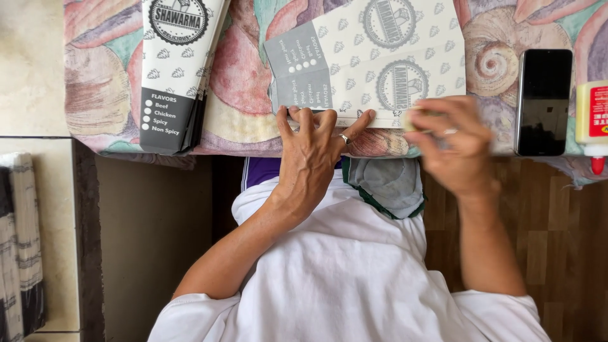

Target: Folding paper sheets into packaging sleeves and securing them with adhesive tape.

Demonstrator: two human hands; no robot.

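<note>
Upper left: stack of flat sleeves (180, 69). Upper centre: printed carton blank (373, 60), light, thin, easily creased; hold near its edge. Left hand (310, 158) presses fingers spread along its lower edge. Right hand (453, 142), blurred, pinches a small pale object; grip detail unclear.

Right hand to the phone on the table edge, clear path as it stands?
Probably yes. The right hand is at the flat carton sheet, with the black phone just to its right on the cloth and nothing lying between them. The glue bottle sits beyond the phone.
</note>
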